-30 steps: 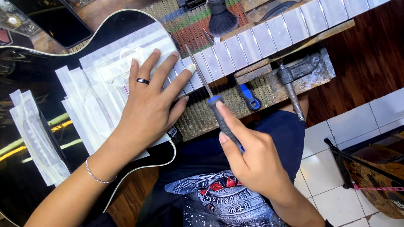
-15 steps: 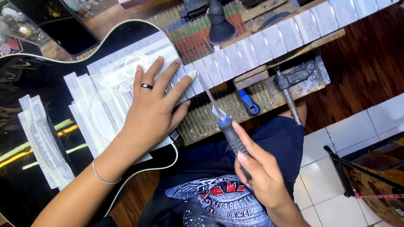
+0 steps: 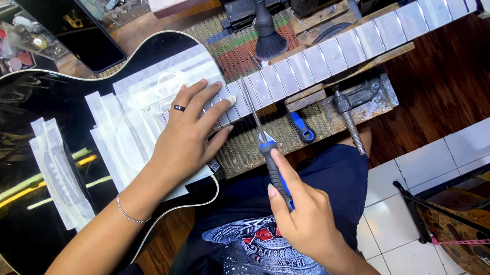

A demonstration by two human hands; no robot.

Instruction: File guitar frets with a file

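The left hand [image 3: 185, 134] lies flat, fingers spread, on the white masking tape [image 3: 145, 106] that covers the top of the black guitar body [image 3: 18, 140]. Its fingertips reach toward 1 o'clock and rest at the point where the neck [image 3: 341, 47] joins the body. It pinches nothing. A dark ring sits on one finger and a thin bracelet [image 3: 130, 212] circles the wrist.

The right hand [image 3: 308, 218] is closed around the black-and-blue handle of a slender file [image 3: 267, 144], index finger laid along the grip. The metal blade runs from the handle toward 11 o'clock and lies across the taped fingerboard just beside the left fingertips.

The neck extends from the body toward 2 o'clock, each space between frets covered with tape. At 12 o'clock from the file tip, a black brush [image 3: 268, 34] stands on the neck. At 3 o'clock from the file handle, a blue-handled tool [image 3: 301, 128] lies on the ribbed mat [image 3: 255, 149], and a metal clamp [image 3: 351, 113] sits beyond it. A dark phone [image 3: 65, 22] lies at 10 o'clock from the left hand.
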